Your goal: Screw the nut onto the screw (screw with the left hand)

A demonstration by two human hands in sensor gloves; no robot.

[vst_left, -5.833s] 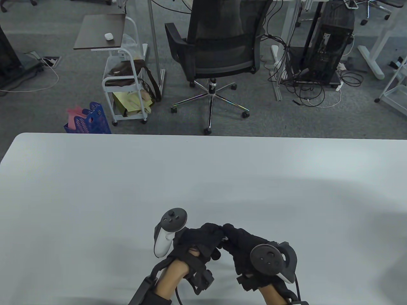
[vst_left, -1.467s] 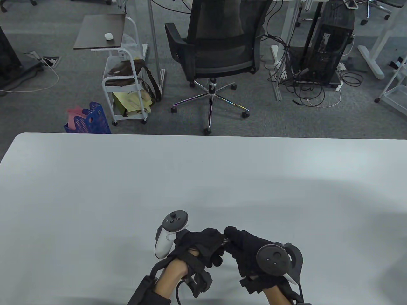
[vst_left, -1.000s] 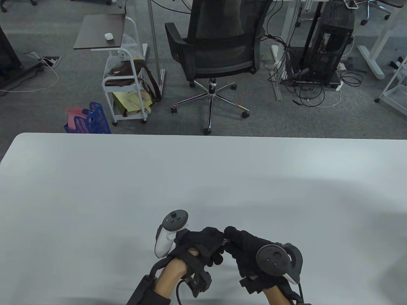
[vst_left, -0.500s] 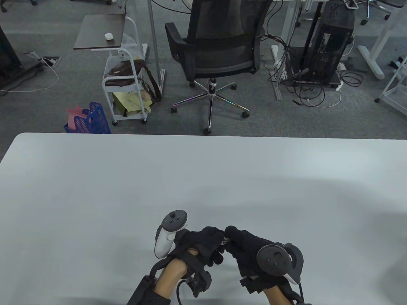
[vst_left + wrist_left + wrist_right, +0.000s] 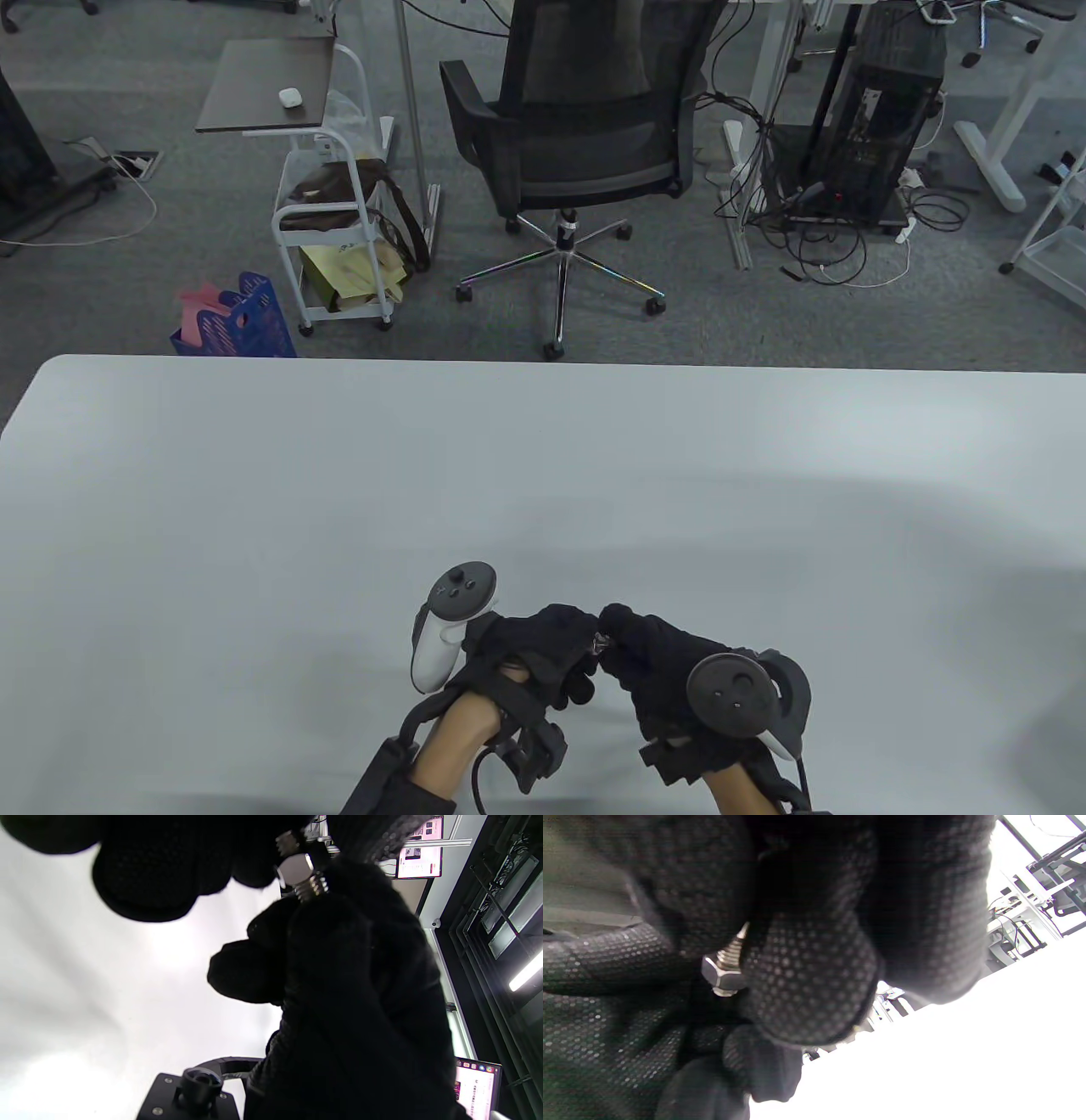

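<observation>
Both gloved hands meet low over the white table near its front edge. A silvery hex nut sits on the threaded screw. My left hand pinches the nut with curled fingers. My right hand grips the screw, and its shaft runs up between the right fingers. In the table view only a small metal glint shows between the fingertips. The screw's head is hidden in the right glove.
The table's far edge lies well beyond the hands. Behind it stand a black office chair, a white trolley and a blue basket on the floor.
Both hands stay joined at the same spot. The left hand's tracker has tilted slightly, a small twist of that hand at the nut. The right hand holds still.
</observation>
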